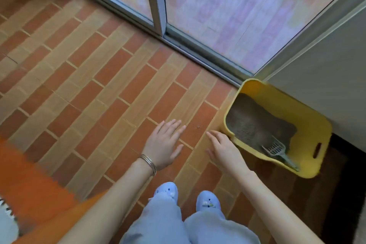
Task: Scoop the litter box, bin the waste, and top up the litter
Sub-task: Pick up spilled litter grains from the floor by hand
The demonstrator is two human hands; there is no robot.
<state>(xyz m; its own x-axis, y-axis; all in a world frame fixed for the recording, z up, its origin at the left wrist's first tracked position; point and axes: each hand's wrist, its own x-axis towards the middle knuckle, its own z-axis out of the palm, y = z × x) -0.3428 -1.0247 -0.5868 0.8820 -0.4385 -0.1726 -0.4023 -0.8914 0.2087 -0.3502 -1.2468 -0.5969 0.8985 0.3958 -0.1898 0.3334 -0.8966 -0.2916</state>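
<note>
Against the grey wall at the right, one yellow litter box (309, 125) sits on the tiled floor (99, 85), holding grey litter (255, 119) and one slotted scoop (277, 150). Both hands, left (165, 144) and right (225, 150), hover flat with fingers spread, holding nothing.

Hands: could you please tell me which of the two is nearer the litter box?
The right hand: its fingertips sit beside the yellow litter box's near corner. The left hand, wearing bracelets, is farther off over the tiles.
</note>
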